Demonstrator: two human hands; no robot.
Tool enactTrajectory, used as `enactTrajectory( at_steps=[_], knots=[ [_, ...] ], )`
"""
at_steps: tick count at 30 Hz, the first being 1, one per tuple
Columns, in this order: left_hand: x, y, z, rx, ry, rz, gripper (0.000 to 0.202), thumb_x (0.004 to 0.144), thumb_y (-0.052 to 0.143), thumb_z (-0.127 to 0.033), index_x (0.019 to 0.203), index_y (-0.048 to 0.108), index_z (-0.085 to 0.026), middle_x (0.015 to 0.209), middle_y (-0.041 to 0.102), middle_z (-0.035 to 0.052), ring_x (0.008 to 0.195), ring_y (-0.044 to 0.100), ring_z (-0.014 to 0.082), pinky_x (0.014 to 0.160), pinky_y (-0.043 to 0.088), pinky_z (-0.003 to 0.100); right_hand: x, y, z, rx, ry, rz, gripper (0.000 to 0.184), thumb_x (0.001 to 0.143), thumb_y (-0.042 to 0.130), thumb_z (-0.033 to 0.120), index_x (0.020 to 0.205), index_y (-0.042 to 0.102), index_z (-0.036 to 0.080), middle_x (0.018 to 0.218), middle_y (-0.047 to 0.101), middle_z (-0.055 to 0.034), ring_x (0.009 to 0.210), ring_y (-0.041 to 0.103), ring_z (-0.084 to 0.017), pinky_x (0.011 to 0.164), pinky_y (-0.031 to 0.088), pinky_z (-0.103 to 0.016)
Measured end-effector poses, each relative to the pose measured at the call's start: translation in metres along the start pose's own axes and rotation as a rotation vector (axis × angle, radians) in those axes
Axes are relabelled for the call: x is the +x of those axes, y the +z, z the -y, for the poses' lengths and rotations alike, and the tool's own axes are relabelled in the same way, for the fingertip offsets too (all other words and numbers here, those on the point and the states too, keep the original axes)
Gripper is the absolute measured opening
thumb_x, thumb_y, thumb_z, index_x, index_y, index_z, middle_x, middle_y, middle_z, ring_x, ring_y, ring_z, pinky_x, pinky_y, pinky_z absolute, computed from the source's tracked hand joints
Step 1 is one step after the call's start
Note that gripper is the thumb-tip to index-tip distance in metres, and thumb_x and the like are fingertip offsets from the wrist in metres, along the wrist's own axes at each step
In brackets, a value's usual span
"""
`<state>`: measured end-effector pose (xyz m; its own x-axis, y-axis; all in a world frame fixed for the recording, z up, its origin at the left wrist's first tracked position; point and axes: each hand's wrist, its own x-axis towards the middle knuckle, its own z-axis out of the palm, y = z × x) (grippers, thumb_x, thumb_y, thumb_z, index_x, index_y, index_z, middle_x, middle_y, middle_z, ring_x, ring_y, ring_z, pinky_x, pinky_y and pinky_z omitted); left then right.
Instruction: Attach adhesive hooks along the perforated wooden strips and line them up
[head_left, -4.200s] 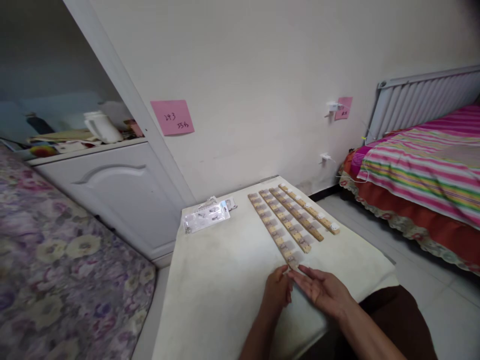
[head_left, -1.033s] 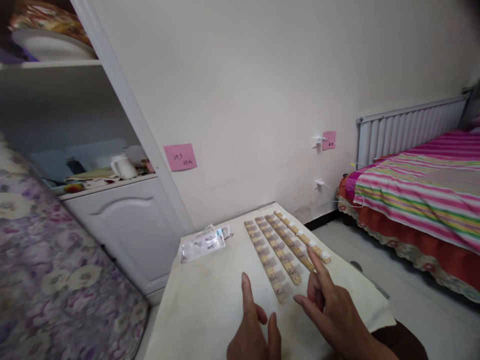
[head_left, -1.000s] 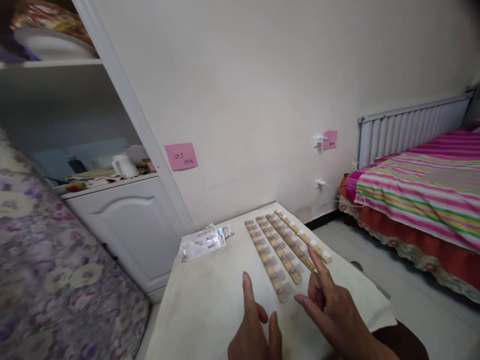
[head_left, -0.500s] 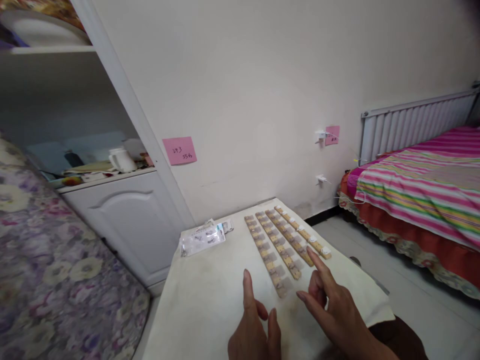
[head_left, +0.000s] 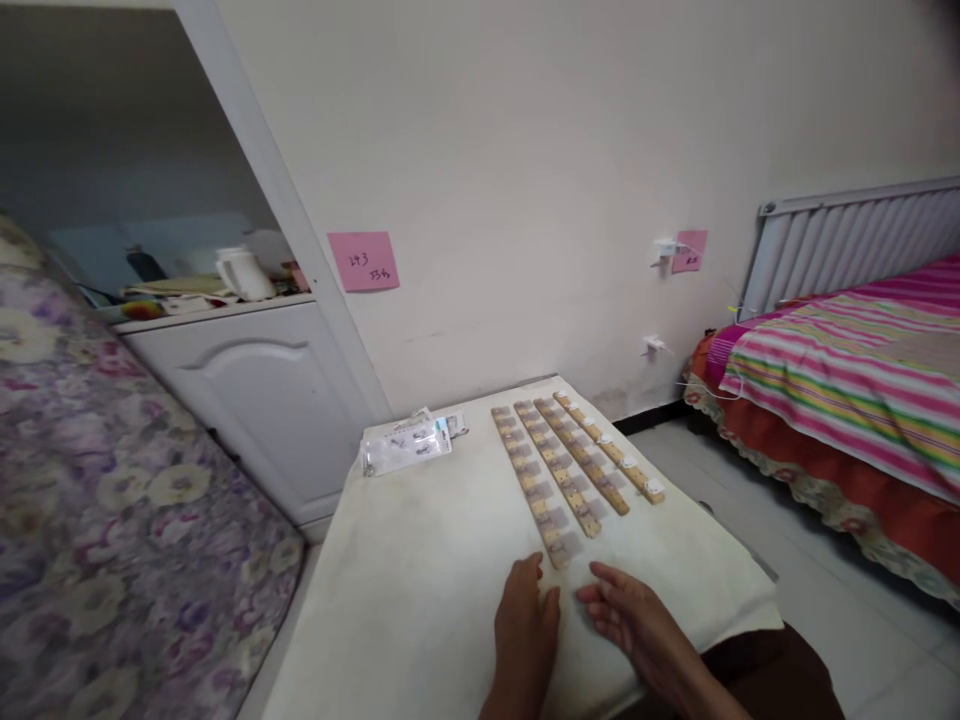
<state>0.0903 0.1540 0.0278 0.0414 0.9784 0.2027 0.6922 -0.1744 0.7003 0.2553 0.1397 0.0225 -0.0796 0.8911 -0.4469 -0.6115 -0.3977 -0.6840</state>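
Observation:
My left hand [head_left: 523,620] rests low over the table, fingers bent and thumb apart, holding nothing. Its fingertips are close to the near end of the leftmost wooden strip [head_left: 531,488]. Beside it, my right hand [head_left: 634,618] is turned partly palm inward, fingers loosely stretched and free of any object. Several narrow wooden strips lie side by side, slanting away from me. Small translucent pieces line most of them. The rightmost strip [head_left: 615,450] carries white pieces instead.
Clear plastic packaging [head_left: 409,447] lies at the back left of the white-covered table [head_left: 405,590]. The wall [head_left: 525,200] stands right behind. A cabinet [head_left: 247,400] and floral cloth [head_left: 142,500] are at left, a bed [head_left: 847,350] at right.
Both hands have drawn back and lowered; the index fingers that pointed forward are now bent or relaxed. The right hand has left the strips' near ends. The view has tilted down slightly.

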Motion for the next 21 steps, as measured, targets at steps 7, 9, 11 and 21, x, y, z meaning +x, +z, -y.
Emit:
enactTrajectory(
  at_steps=[7, 9, 11, 21],
  knots=[
    [0.019, 0.011, -0.002, 0.019, -0.046, 0.006, 0.035, 0.08, 0.049, -0.025, 0.114, 0.055, -0.023, 0.098, 0.063, 0.0013, 0.085, 0.06, 0.0162, 0.072, 0.046, 0.026, 0.011, 0.01, 0.003, 0.039, -0.012, 0.012, 0.068, 0.065, 0.079, 0.027, 0.121, 0.044, 0.01, 0.075, 0.073, -0.0067, 0.055, 0.063, -0.01, 0.055, 0.048, -0.021],
    [0.022, 0.011, -0.002, 0.005, -0.049, 0.001, 0.031, 0.082, 0.048, -0.028, 0.112, 0.056, -0.024, 0.096, 0.064, 0.0003, 0.082, 0.061, 0.0156, 0.07, 0.045, 0.025, 0.012, 0.011, 0.003, 0.046, -0.014, 0.019, 0.067, 0.064, 0.08, 0.027, 0.119, 0.046, 0.01, 0.074, 0.073, -0.0063, 0.055, 0.063, -0.01, 0.055, 0.048, -0.021],
    [0.025, 0.011, -0.002, -0.015, -0.027, -0.011, 0.028, 0.085, 0.047, -0.029, 0.11, 0.057, -0.024, 0.094, 0.064, -0.0001, 0.08, 0.061, 0.0153, 0.07, 0.045, 0.025, 0.012, 0.012, 0.004, 0.056, -0.018, 0.029, 0.066, 0.064, 0.081, 0.027, 0.118, 0.047, 0.01, 0.074, 0.073, -0.0063, 0.055, 0.063, -0.011, 0.056, 0.047, -0.021],
    [0.035, 0.015, 0.002, -0.033, 0.02, -0.013, 0.019, 0.088, 0.042, -0.024, 0.086, 0.061, -0.022, 0.083, 0.063, -0.0005, 0.077, 0.059, 0.014, 0.07, 0.042, 0.025, 0.019, 0.015, 0.0, 0.006, -0.065, 0.045, 0.064, 0.062, 0.082, 0.033, 0.115, 0.053, 0.011, 0.076, 0.072, -0.0062, 0.06, 0.064, -0.013, 0.06, 0.049, -0.024]
  ],
)
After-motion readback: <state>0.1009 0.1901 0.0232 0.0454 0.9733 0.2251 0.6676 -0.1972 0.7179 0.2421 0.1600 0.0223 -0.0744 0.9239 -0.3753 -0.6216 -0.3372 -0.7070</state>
